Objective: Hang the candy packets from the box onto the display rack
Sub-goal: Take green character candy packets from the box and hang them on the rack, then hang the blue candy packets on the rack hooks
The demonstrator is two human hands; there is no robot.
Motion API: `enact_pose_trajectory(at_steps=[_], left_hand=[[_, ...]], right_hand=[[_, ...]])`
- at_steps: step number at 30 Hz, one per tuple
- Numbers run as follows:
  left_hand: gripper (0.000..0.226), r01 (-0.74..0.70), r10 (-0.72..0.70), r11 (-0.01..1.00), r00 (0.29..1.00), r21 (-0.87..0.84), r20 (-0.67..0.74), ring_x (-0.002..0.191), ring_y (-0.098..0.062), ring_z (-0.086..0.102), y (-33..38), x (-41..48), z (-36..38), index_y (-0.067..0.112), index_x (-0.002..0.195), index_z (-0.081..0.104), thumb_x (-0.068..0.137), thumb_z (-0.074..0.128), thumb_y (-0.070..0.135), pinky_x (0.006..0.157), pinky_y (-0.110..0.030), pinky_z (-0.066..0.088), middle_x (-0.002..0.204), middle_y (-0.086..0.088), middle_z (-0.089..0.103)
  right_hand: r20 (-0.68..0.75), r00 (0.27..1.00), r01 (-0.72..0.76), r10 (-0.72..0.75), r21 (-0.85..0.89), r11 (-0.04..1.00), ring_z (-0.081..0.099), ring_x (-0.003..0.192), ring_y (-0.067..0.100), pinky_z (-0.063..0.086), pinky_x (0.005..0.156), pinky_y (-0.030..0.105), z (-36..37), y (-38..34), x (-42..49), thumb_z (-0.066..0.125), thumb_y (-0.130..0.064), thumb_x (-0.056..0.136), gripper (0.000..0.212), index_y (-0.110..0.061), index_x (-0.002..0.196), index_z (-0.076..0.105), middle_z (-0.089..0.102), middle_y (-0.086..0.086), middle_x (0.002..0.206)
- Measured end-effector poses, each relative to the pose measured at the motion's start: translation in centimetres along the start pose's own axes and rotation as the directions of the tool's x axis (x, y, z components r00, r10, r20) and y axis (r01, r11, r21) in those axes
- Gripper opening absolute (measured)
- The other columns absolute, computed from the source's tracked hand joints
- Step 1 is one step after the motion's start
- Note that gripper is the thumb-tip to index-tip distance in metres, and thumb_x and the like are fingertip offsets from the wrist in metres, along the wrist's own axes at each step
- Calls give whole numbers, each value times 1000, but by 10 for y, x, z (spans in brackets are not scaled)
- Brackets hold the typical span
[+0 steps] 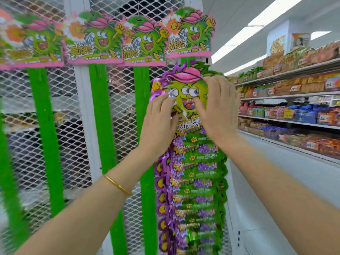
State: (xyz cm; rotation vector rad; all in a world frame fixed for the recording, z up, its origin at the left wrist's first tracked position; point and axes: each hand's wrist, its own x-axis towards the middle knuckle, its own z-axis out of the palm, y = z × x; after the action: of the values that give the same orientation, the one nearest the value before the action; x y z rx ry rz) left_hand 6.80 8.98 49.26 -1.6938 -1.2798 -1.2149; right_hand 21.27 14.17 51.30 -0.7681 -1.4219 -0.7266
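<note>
Here, a white mesh display rack (81, 111) fills the left and centre of the view. To the right, store shelves (294, 96) stocked with snack bags run back along the aisle. Bare green hanging strips (99, 107) run down the front of the rack, each topped by a pink-edged header card (95, 37) showing a green cartoon character.

On the rightmost strip, just below its header card, a long column of candy packets (198, 172) hangs in overlapping rows, green and purple with grape pictures. The top packet (185, 89), printed with the same character in a pink cap, sits at the head of that column against the rack.

Both hands are raised to this top packet. The right hand (219, 111) grasps its right side, thumb on the printed face and fingers curled over the upper edge. The left hand (160, 124) holds the left edge with bent fingers, though motion blur hides the exact grip. A thin gold bracelet (117, 183) circles the left wrist.
</note>
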Motion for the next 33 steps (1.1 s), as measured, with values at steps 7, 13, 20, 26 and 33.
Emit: enact_pose_trajectory(at_steps=[7, 13, 20, 26, 33], left_hand=[[38, 329, -296, 944, 871, -18, 392, 121, -24, 42, -11, -261, -26, 6, 122, 51, 88, 47, 21, 107, -23, 23, 127, -13, 51], [34, 559, -503, 811, 519, 171, 691, 123, -25, 44, -31, -446, -67, 9, 123, 51, 89, 55, 11, 99, -21, 26, 128, -8, 49], [40, 648, -500, 728, 275, 226, 821, 126, -26, 39, -82, -507, -21, 6, 130, 46, 92, 53, 15, 105, -26, 25, 131, -14, 45], [41, 725, -519, 651, 207, 226, 830, 127, -18, 36, -110, -515, 8, 13, 135, 41, 95, 47, 20, 102, -19, 24, 136, -6, 39], [38, 943, -565, 118, -193, 310, 802, 93, -21, 61, -113, -509, 13, 1, 128, 46, 97, 47, 22, 84, -33, 51, 119, -14, 56]], right_hand=[[558, 827, -232, -73, 456, 859, 54, 100, 26, 40, 81, 30, -59, -74, -248, 48, -19, 83, 31, -7, 111, 56, 56, 11, 109], [989, 129, -481, -75, 128, 867, 58, 96, 28, 46, 82, 39, -84, -98, -451, 53, -15, 88, 34, -12, 121, 48, 48, 8, 119], [988, -149, -296, 44, -87, 951, 43, 120, 29, 39, 99, 40, -29, -104, -559, 55, -15, 88, 43, -11, 129, 43, 48, 11, 125], [964, -250, 54, 91, -80, 995, 48, 116, 26, 43, 90, 39, 7, -95, -616, 54, -29, 91, 38, -17, 126, 46, 53, 6, 122], [1000, 19, 67, -8, 7, 998, 58, 57, 25, 49, 53, 31, 0, -87, -583, 83, -12, 47, 25, -21, 59, 63, 58, 1, 54]])
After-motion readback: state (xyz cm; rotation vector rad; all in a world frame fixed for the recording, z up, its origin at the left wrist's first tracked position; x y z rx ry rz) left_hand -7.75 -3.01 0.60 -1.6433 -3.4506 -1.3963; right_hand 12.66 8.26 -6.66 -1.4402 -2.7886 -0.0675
